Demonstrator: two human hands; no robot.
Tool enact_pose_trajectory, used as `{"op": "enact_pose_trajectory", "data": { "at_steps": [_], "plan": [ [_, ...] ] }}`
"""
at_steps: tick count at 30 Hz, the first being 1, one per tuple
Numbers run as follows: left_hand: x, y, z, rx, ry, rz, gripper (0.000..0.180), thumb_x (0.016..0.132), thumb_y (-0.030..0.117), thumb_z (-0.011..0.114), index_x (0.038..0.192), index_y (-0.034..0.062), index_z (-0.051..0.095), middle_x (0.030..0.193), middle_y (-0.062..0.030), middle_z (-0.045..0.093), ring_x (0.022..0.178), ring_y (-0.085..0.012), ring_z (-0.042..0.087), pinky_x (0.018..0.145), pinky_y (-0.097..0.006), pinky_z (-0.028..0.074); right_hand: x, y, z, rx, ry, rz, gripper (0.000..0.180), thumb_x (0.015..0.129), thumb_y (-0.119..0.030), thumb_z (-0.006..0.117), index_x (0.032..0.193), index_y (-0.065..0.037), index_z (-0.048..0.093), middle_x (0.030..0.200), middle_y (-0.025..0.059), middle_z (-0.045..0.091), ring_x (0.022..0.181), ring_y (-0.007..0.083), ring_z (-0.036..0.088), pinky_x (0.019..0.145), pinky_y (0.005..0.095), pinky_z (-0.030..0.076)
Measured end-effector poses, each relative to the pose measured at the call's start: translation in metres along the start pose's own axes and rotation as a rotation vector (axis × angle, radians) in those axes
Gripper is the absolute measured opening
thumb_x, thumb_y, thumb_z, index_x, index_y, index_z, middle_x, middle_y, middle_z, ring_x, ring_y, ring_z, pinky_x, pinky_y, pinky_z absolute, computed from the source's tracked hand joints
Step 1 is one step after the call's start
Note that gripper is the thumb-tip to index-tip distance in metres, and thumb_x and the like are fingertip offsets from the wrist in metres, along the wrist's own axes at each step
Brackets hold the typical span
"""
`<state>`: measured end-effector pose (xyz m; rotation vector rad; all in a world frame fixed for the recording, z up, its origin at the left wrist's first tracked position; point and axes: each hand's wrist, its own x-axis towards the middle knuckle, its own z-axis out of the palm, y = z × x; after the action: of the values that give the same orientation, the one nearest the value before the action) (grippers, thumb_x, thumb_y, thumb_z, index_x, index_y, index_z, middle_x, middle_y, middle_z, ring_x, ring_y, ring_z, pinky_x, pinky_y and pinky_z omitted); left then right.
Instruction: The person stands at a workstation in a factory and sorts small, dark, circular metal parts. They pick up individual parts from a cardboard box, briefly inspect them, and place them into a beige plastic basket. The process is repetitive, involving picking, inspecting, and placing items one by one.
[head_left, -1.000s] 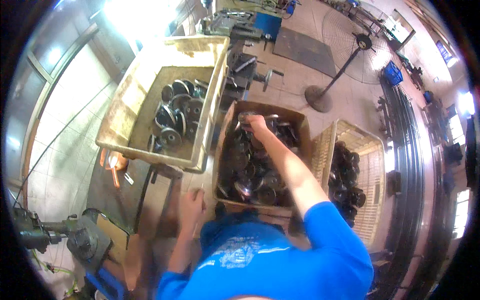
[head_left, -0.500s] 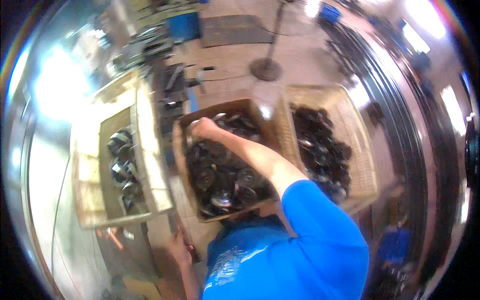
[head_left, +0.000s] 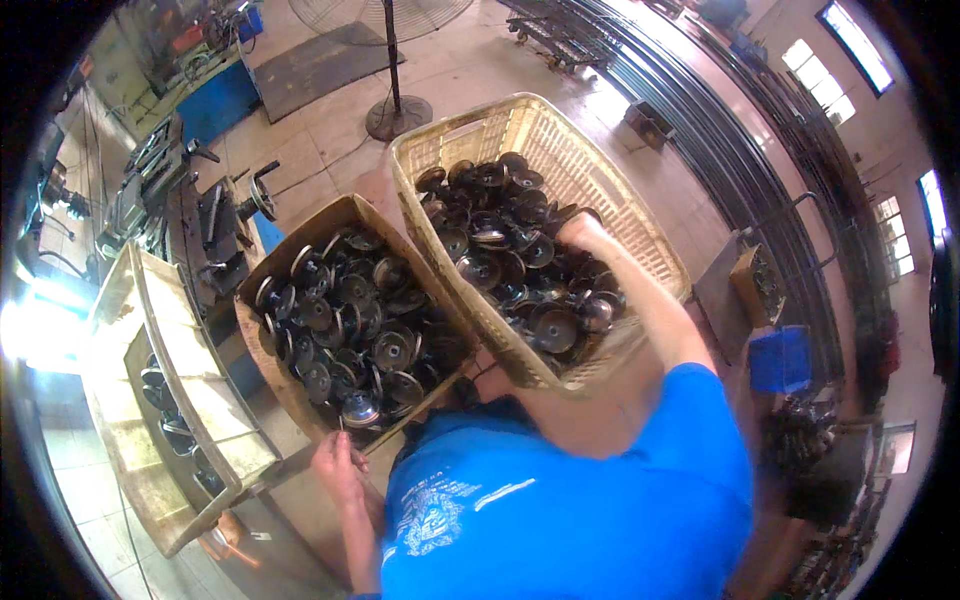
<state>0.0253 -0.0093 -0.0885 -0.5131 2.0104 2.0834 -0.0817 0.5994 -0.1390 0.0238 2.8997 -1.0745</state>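
Observation:
My right hand (head_left: 585, 235) reaches into the yellowish plastic basket (head_left: 625, 205) on the right, its fingers closed on a dark metal disc (head_left: 578, 213) among many similar round parts (head_left: 485, 270). Part of that grip is hidden. Low on the left, my left hand (head_left: 340, 470) is closed beside the near corner of the cardboard box (head_left: 275, 375). A thin pale tip shows above its fingers, but what it holds is too small to name. Dark round metal parts with short stems (head_left: 350, 320) fill this box, and a shinier one (head_left: 360, 408) lies nearest my left hand.
Further left stands a pale, worn bin (head_left: 190, 340) with a few metal parts inside. A pedestal fan (head_left: 398, 115) stands beyond the boxes. Long metal bars (head_left: 740, 160) run along the right, near a blue crate (head_left: 780, 360). Machine parts (head_left: 215, 215) lie behind the pale bin.
My right hand has moved from the cardboard box across to the plastic basket on the right. My left hand has come up closer to the box's near corner. The view has turned rightward.

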Motion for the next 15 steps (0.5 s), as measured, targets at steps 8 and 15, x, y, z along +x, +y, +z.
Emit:
{"op": "enact_pose_trajectory", "data": {
  "at_steps": [8,15],
  "plan": [
    [-0.007,-0.007,0.011,0.007,0.015,0.026,0.016,0.088,0.016,0.056,0.082,0.0008,0.055,0.048,-0.0015,0.048,0.036,-0.0090,0.045,0.032,-0.022,0.039,0.036,-0.008,0.073,0.225,-0.010,0.794,0.032,0.068,-0.026,0.067,0.082,0.002,0.065,0.082,0.0112,0.065,0.072,0.0226,0.062,0.054,0.0393,0.049],
    [-0.026,-0.009,0.008,0.003,0.095,0.026,0.017,0.086,0.014,0.057,0.086,-0.0024,0.056,0.052,-0.0015,0.049,0.039,-0.0091,0.047,0.033,-0.023,0.038,-0.002,-0.029,0.021,0.803,0.007,0.664,0.018,0.076,-0.007,0.055,0.090,-0.004,0.067,0.090,0.0054,0.065,0.079,0.0170,0.060,0.062,0.0336,0.050]
  ]
}}
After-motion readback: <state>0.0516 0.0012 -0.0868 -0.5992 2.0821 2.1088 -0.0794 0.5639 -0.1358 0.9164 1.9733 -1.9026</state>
